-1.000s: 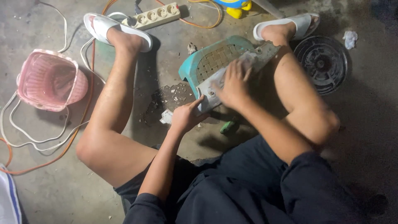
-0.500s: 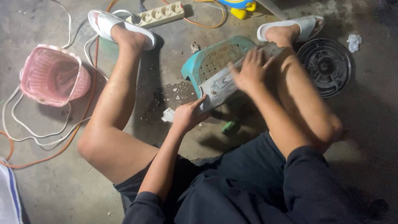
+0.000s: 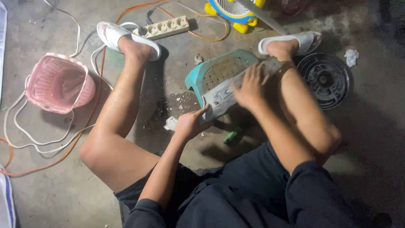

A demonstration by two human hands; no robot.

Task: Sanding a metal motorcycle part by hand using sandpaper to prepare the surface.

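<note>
A teal plastic housing (image 3: 217, 69) with a grid inside lies tilted on the concrete floor between my legs. My left hand (image 3: 192, 123) grips its lower grey edge. My right hand (image 3: 249, 86) presses a dirty grey rag (image 3: 274, 65) across the housing's upper rim. Dirt and small white crumbs (image 3: 175, 107) lie on the floor just left of the housing. A small green object (image 3: 233, 136) lies on the floor below it, near my left hand.
A pink plastic basket (image 3: 59, 82) stands at left among white and orange cables (image 3: 50, 143). A white power strip (image 3: 164, 26) lies at top. A round black grille (image 3: 327, 78) lies at right, a yellow and blue fan (image 3: 236, 10) at top.
My right hand has slid the rag up and to the right along the housing. My left hand has kept its hold on the lower edge.
</note>
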